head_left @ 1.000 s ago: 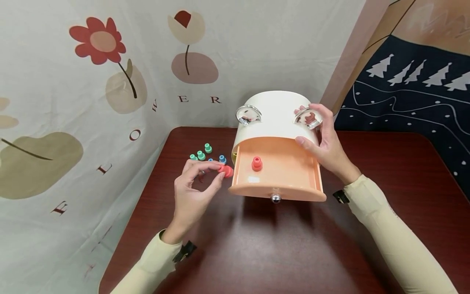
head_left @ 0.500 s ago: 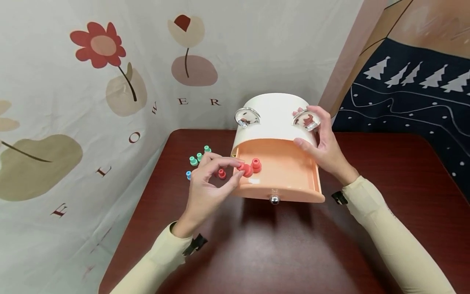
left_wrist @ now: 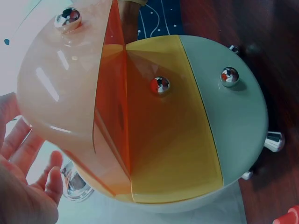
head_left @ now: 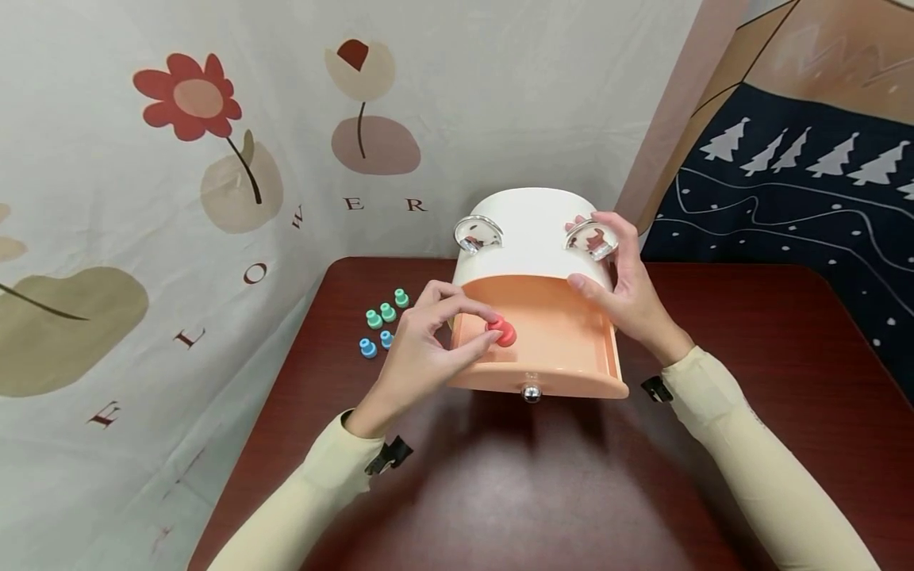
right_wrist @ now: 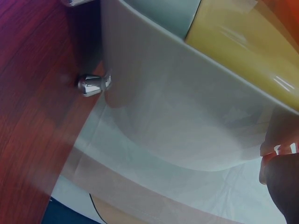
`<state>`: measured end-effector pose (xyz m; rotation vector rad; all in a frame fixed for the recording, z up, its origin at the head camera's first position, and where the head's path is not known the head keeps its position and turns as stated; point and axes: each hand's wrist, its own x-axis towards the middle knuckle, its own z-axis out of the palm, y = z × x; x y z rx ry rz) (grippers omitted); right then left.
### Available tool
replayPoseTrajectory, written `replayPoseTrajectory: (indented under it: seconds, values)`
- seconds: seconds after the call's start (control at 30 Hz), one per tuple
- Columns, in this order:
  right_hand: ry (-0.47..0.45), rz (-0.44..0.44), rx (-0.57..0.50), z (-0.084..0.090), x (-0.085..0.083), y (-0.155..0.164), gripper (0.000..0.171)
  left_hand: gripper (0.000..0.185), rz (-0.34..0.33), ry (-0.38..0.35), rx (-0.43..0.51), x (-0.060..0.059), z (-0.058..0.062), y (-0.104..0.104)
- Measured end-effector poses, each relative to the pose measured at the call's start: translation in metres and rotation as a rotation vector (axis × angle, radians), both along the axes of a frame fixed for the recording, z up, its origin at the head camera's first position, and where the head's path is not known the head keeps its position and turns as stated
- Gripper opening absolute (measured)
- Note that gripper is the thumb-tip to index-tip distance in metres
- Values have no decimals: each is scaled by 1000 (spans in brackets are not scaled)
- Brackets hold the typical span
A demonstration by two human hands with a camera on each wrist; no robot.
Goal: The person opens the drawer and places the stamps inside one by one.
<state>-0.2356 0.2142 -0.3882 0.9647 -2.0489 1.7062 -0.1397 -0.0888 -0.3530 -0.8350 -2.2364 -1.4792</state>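
My left hand (head_left: 435, 341) pinches a small red stepped peg (head_left: 504, 332) between thumb and index finger, over the left part of a pulled-out peach drawer (head_left: 564, 337). Another red peg seen in that drawer earlier is not distinguishable now. The drawer belongs to a rounded white cabinet (head_left: 535, 230) with silver ear-like pieces on top. My right hand (head_left: 628, 293) grips the cabinet's upper right side, fingers behind the right silver ear (head_left: 593, 239) and thumb on the front rim. In the left wrist view, a yellow drawer (left_wrist: 168, 140) and a green drawer (left_wrist: 229, 121) sit below, pushed in.
Left of the cabinet, several green pegs (head_left: 388, 312) and blue pegs (head_left: 367, 348) stand on the dark red table (head_left: 457, 492). A red peg (left_wrist: 287, 218) shows at the left wrist view's corner. Printed cloth (head_left: 286, 119) hangs behind the table.
My left hand has carried the red peg rightward from beside the drawer to inside its outline. The right hand keeps its hold on the cabinet. The head view has tilted slightly.
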Motion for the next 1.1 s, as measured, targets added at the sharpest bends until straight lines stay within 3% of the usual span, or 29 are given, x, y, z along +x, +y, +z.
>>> replayPoseTrajectory:
  seconds: [0.3,0.6,0.87,1.1]
  values:
    - [0,-14,12,-2,-1,1,82,22,-150,-28,14,-17,-2,8]
    - [-4,-23,23,-2,-1,1,82,17,-184,-90,-24,-29,-3,12]
    - [6,-59,43,0,-1,4,82,14,-276,-116,-33,-41,-5,18]
    - [-6,-45,35,-3,1,2,82,16,-254,-130,-113,-42,-6,17]
